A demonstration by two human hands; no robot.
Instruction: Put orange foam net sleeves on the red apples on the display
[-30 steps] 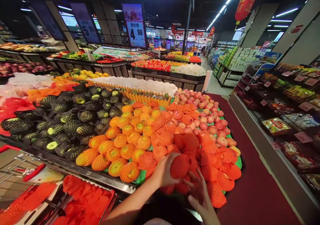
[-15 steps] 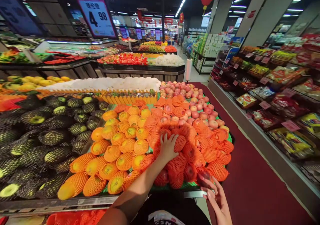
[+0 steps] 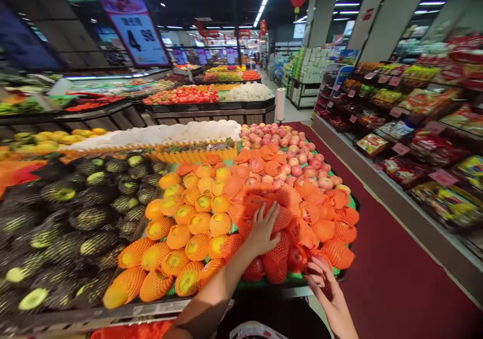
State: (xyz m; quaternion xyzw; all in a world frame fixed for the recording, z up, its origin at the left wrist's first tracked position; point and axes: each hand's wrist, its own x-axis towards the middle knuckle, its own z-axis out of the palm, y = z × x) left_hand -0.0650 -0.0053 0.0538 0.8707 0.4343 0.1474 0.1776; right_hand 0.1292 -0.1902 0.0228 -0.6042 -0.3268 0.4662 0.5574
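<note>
My left hand (image 3: 264, 227) lies flat with fingers spread on a pile of apples in orange foam nets (image 3: 302, 218), pressing on one netted apple (image 3: 281, 217). My right hand (image 3: 323, 284) hovers at the front edge of the same pile, fingers loosely apart and empty, just right of a bare red apple (image 3: 296, 258) that sits among the nets. Bare pink apples (image 3: 290, 150) fill the far end of the display.
Netted yellow-orange mangoes (image 3: 188, 223) lie left of the apples, and dark-netted green fruit (image 3: 75, 213) further left. A metal rail (image 3: 158, 306) edges the stand. A red-floored aisle (image 3: 381, 258) and shelves of packaged goods (image 3: 422, 158) run on the right. An orange cart edge (image 3: 124, 331) sits below.
My left hand set the netted apple on the pile and now rests flat on it. My right hand let go of the bare red apple at the front. The view shifted right.
</note>
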